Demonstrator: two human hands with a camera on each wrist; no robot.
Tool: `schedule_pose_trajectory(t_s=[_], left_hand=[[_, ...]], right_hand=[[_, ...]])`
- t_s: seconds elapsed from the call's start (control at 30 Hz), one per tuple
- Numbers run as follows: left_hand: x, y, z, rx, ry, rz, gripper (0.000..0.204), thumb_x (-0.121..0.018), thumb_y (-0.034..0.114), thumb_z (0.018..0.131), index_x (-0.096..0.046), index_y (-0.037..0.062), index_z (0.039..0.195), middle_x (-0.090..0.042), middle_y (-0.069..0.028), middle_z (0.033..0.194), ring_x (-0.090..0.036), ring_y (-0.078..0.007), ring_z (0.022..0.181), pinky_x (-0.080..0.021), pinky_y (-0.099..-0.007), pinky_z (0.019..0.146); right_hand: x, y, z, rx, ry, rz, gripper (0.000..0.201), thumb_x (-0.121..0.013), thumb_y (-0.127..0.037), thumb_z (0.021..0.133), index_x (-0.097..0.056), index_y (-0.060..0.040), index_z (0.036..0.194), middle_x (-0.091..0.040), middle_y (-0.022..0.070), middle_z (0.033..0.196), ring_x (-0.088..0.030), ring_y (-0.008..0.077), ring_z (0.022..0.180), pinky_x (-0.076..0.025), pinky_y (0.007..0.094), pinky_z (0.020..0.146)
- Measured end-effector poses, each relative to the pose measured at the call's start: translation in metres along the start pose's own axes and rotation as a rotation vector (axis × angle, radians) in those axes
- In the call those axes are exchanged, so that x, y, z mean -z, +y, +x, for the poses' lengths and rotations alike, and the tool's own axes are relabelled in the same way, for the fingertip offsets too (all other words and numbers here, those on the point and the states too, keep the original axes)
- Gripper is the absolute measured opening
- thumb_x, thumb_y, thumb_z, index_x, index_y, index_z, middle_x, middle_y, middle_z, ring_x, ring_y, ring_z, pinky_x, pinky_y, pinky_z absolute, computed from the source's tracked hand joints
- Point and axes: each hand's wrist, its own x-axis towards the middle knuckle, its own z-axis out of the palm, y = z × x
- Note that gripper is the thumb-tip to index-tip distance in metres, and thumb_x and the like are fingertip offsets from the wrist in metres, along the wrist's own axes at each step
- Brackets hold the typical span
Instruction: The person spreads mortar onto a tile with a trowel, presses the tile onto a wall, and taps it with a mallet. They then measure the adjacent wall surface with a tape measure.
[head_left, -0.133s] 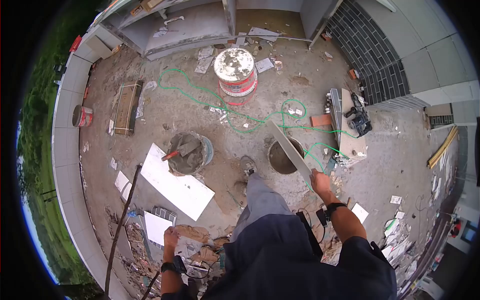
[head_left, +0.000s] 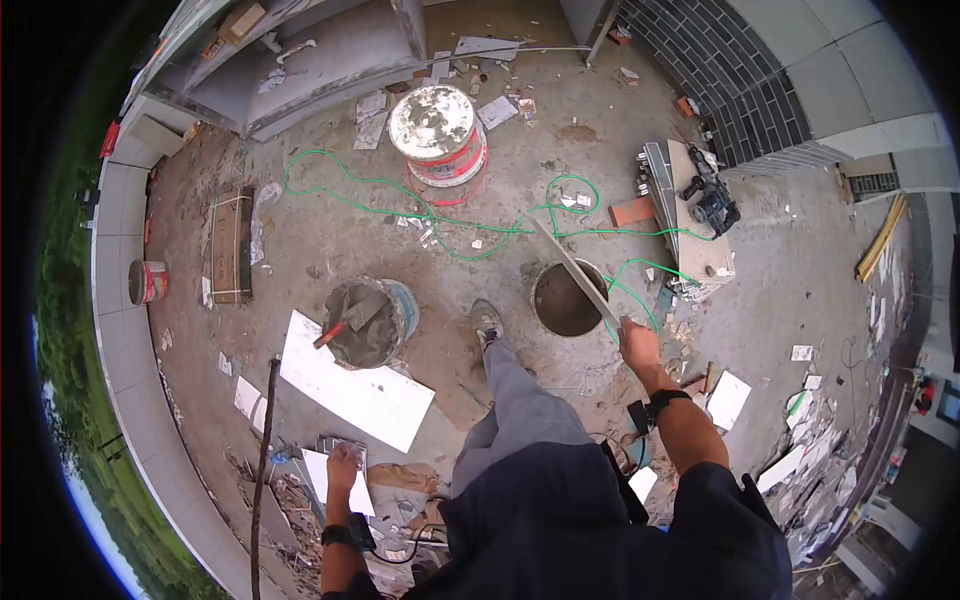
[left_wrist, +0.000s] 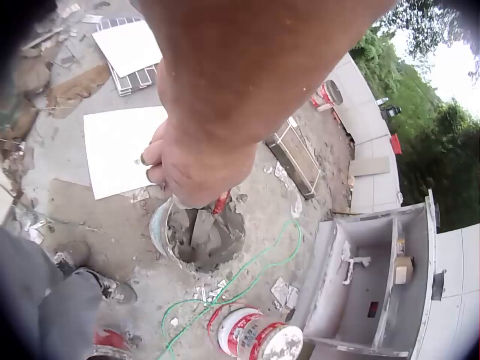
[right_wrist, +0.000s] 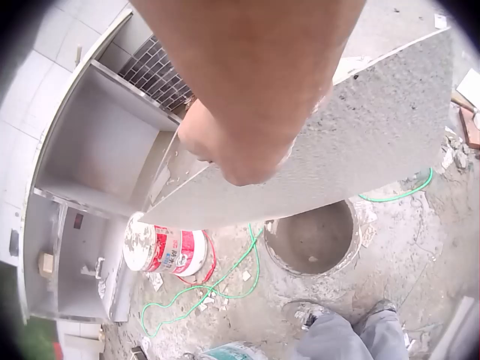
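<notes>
My right hand (head_left: 638, 345) grips a large flat tile (right_wrist: 367, 142) by its edge. In the head view the tile is almost edge-on and slants across the mouth of a round bucket (head_left: 567, 335) with murky contents. The right wrist view shows its broad, speckled grey face. My left hand (head_left: 343, 466) hangs with loosely curled fingers and holds nothing, overlapping a white tile (head_left: 318, 478) below it. Ahead of that hand stands a bucket (head_left: 409, 308) of grey mortar, with a red-handled trowel (head_left: 332, 334) lying in the mortar.
A white sheet (head_left: 345, 395) lies under the mortar bucket. Farther off stand stacked red-and-white buckets (head_left: 450, 165). A green cord (head_left: 370, 208) loops across the floor to a power tool (head_left: 712, 205) on stacked tiles (head_left: 685, 170). Broken tile pieces (head_left: 800, 450) litter the right side.
The head view has shifted slightly, so the room sits farther left. The tile now appears thinner, turned more edge-on. My left hand now overlaps the white tile more.
</notes>
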Motion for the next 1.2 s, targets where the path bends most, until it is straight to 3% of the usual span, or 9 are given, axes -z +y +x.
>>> schedule_pose_trajectory(t_s=[0.2,0.27,0.4,0.47,0.53,0.73,0.93,1.1,1.2], left_hand=[[-0.212,0.205,0.105,-0.228,-0.466,-0.299,0.035,-0.066,0.028,0.099,-0.062,0.0033,0.124,-0.068,-0.0049,0.111,-0.064,-0.0123,0.096,-0.051,-0.0285,0.088],[-0.290,0.293,0.110,-0.115,-0.666,-0.432,0.055,-0.067,0.033,0.098,-0.050,0.0031,0.141,-0.060,-0.0114,0.133,-0.059,-0.0206,0.115,-0.049,-0.0400,0.103],[-0.445,0.357,0.162,0.119,-0.878,-0.631,0.060,-0.069,0.030,0.096,-0.044,0.0054,0.145,-0.058,-0.0130,0.136,-0.058,-0.0270,0.121,-0.048,-0.0472,0.105],[-0.516,0.333,0.187,0.265,-1.014,-0.711,0.063,-0.071,0.027,0.095,-0.043,0.0063,0.147,-0.057,-0.0138,0.138,-0.058,-0.0285,0.123,-0.048,-0.0483,0.105],[-0.547,0.297,0.205,0.135,-0.735,-0.761,0.064,-0.074,0.013,0.091,-0.043,0.0066,0.146,-0.056,-0.0143,0.139,-0.057,-0.0297,0.127,-0.048,-0.0498,0.106],[-0.543,0.187,0.240,0.292,-0.868,-0.919,0.060,-0.072,-0.003,0.088,-0.048,0.0072,0.142,-0.057,-0.0118,0.138,-0.057,-0.0289,0.126,-0.049,-0.0473,0.107],[-0.580,0.121,0.275,0.388,-0.592,-0.850,0.047,-0.076,0.007,0.089,-0.056,0.0083,0.132,-0.064,-0.0064,0.128,-0.063,-0.0246,0.116,-0.051,-0.0440,0.100],[-0.596,0.087,0.277,0.226,-0.346,-0.716,0.046,-0.082,0.016,0.085,-0.057,-0.0016,0.120,-0.069,-0.0137,0.115,-0.067,-0.0227,0.101,-0.053,-0.0368,0.090],[-0.558,0.063,0.266,0.032,-0.267,-0.492,0.048,-0.076,0.022,0.090,-0.055,-0.0090,0.119,-0.071,-0.0189,0.111,-0.070,-0.0262,0.099,-0.054,-0.0358,0.088]], right_hand=[[-0.017,0.041,0.008,-0.037,0.025,-0.102,0.020,-0.058,-0.010,0.090,-0.059,-0.0061,0.110,-0.070,0.0192,0.097,-0.069,0.0391,0.082,-0.055,0.0501,0.071],[-0.027,0.042,0.011,-0.047,0.039,-0.131,0.027,-0.059,-0.007,0.088,-0.059,-0.0068,0.115,-0.071,0.0182,0.102,-0.070,0.0377,0.084,-0.056,0.0485,0.072],[-0.053,0.040,0.020,0.089,0.186,-0.216,0.045,-0.059,-0.007,0.083,-0.059,-0.0044,0.128,-0.070,0.0148,0.120,-0.070,0.0300,0.106,-0.058,0.0416,0.085],[-0.077,0.047,0.014,0.076,0.191,-0.239,0.049,-0.058,-0.007,0.083,-0.057,-0.0040,0.132,-0.068,0.0145,0.124,-0.068,0.0292,0.113,-0.056,0.0407,0.091],[-0.092,0.034,0.010,0.171,0.194,-0.275,0.050,-0.056,-0.011,0.085,-0.056,-0.0041,0.134,-0.064,0.0133,0.132,-0.061,0.0298,0.124,-0.050,0.0423,0.103],[-0.209,0.029,-0.024,0.055,0.093,-0.163,0.052,-0.054,-0.012,0.088,-0.054,-0.0068,0.139,-0.056,0.0115,0.142,-0.051,0.0300,0.135,-0.039,0.0469,0.114],[-0.302,0.017,-0.018,-0.121,-0.076,-0.157,0.054,-0.056,-0.007,0.086,-0.050,-0.0070,0.140,-0.048,0.0126,0.148,-0.042,0.0316,0.140,-0.033,0.0492,0.116],[-0.261,-0.038,0.006,-0.141,-0.006,0.135,0.053,-0.060,0.002,0.084,-0.051,-0.0015,0.135,-0.053,0.0185,0.140,-0.048,0.0397,0.131,-0.039,0.0493,0.110],[-0.207,-0.087,0.038,-0.042,0.031,0.303,0.023,-0.061,-0.001,0.092,-0.063,0.0019,0.115,-0.068,0.0203,0.110,-0.065,0.0382,0.104,-0.051,0.0449,0.091]])
